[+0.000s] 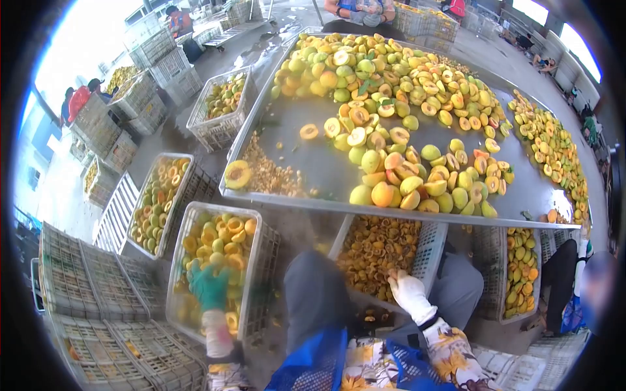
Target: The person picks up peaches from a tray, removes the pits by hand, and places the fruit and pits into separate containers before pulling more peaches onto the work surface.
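My left hand [209, 287], in a green glove slightly blurred by motion, is over a pale plastic crate [171, 287] of hollowed yellow-orange fruit halves [228, 236], probably peaches. Its fingers look spread, with nothing visible in them. My right hand [411, 294], in a white glove with fingertips showing, is above a crate [428, 254] between my knees, full of brown fruit stones [378, 251]. Its fingers are curled together; whatever they hold is hidden. Ahead stands a metal table [293, 140] bearing many halved fruits [417, 176], several with stones in them.
The table's raised front edge [391, 214] runs just beyond the stone crate. More fruit crates stand at left [160, 205] and right [521, 274]. Stacked crates [98, 313] are at near left. Loose stones [270, 171] lie on the table. Co-workers sit across [362, 13] and at right [570, 287].
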The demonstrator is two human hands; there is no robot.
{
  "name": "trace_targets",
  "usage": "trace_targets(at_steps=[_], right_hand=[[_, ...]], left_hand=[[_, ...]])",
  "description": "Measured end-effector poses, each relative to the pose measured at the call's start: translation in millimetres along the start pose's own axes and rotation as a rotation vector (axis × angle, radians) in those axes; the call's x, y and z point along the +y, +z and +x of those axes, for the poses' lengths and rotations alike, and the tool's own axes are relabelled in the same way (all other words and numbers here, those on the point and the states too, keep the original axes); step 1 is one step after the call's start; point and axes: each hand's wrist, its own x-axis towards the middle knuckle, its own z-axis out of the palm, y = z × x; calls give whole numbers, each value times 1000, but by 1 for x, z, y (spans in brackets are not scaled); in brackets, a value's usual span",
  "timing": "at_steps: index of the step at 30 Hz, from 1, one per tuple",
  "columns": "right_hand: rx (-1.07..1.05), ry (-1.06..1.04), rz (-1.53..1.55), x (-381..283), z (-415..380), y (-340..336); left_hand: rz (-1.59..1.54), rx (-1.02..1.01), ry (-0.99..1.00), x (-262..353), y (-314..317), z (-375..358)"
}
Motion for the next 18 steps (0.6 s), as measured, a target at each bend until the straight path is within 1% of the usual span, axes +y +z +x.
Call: trace_targets(at_steps=[1, 2, 3, 5, 7, 9, 10, 11, 12, 13, 14, 16, 18], right_hand=[[44, 75, 32, 7, 1, 6], [-92, 112, -14, 15, 4, 16], [-192, 66, 5, 13, 7, 17], [-198, 17, 86, 8, 13, 27], [-179, 20, 148, 6, 18, 25], [-216, 83, 224, 10, 22, 19], [-217, 54, 222, 12, 26, 10], [-213, 25, 216, 15, 28, 5], [-69, -11, 179, 23, 21, 20], [65, -47, 143, 30, 19, 33], [95, -92, 126, 32, 25, 33], [127, -183, 102, 31, 30, 33], [123, -286, 67, 32, 33, 35]], left_hand=[[-13, 55, 48, 11, -4, 13], [-188, -35, 63, 31, -2, 31], [-363, -121, 73, 71, 1, 60], [-595, -229, 155, 128, 42, 114], [-422, -374, 179, 176, 86, 184], [-305, -340, 92, 188, 171, 232], [-263, -296, 58, 207, 186, 269], [-286, -396, -16, 220, 196, 296], [-305, -508, -88, 229, 200, 307], [-311, -494, 7, 217, 240, 314], [-306, -490, 94, 208, 281, 318], [-372, -594, 213, 226, 239, 309], [-343, -530, 234, 228, 234, 295]])
